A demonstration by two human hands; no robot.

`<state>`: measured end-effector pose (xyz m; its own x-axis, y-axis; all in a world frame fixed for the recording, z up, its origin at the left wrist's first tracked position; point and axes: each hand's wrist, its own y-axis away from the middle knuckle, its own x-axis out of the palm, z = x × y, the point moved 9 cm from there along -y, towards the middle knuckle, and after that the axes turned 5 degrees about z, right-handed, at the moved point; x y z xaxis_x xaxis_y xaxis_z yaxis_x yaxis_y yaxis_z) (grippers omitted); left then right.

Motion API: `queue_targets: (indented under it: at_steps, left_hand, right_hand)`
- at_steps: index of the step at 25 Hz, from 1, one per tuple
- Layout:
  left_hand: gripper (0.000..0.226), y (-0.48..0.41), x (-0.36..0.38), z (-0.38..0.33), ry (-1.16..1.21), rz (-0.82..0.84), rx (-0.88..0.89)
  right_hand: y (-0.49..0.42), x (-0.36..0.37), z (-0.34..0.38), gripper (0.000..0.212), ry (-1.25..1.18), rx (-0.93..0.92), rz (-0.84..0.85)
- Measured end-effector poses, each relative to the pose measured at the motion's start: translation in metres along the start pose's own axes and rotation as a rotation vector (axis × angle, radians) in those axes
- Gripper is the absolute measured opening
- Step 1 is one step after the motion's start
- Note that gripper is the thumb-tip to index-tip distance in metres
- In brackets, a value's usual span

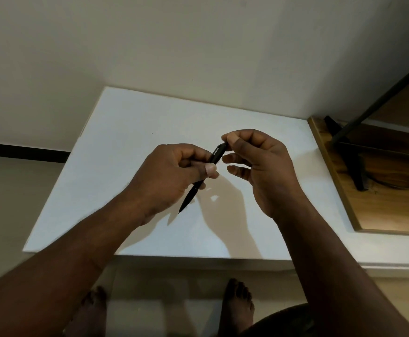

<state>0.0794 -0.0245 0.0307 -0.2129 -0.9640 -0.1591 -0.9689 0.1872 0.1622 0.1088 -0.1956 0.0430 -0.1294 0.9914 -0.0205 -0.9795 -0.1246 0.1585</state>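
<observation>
Hands (171, 176) (261, 164), pen (190, 195) above board (125, 142) beside wooden shelf (380, 205)

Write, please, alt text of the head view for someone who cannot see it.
Two bare hands hold a black pen over a white board: the left hand grips the barrel, the right hand pinches its top end. A wooden panel lies beside it.

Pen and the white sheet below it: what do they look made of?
Pen: likely matte black plastic, dull sheen; a thin bright ring looks metallic. White sheet: smooth matte board with a crisp thin edge, possibly foam board or laminate; cannot tell which.
</observation>
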Motion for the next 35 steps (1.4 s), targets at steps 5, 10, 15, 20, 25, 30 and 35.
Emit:
queue_targets:
  at_steps: [5,10,15,20,25,30,35]
  left_hand:
    - [0.013,0.001,-0.005,0.001,0.005,-0.055,0.0]
    - [0.013,0.001,-0.005,0.002,0.018,-0.063,-0.011]
    - [0.014,0.0,-0.006,0.002,0.052,-0.066,-0.023]
    - [0.013,0.0,0.003,0.004,0.044,0.019,-0.052]
    - [0.013,0.001,0.009,0.008,0.041,0.074,-0.075]
    - [0.012,0.001,0.016,0.007,0.002,0.101,-0.052]
    - [0.009,-0.001,0.024,0.01,-0.051,0.096,-0.028]
  right_hand:
    - [0.0,0.001,-0.003,0.011,-0.01,0.02,-0.028]
    - [0.001,0.001,-0.005,0.014,-0.017,0.027,-0.05]
    - [0.003,0.016,-0.008,0.029,-0.023,0.045,0.04]
    - [0.001,0.003,-0.007,0.022,-0.081,0.054,-0.055]
    - [0.004,0.001,-0.016,0.029,-0.16,0.09,-0.102]
    - [0.008,0.028,-0.037,0.072,-0.448,0.256,0.029]
    - [0.01,0.041,-0.039,0.072,-0.629,0.263,0.114]
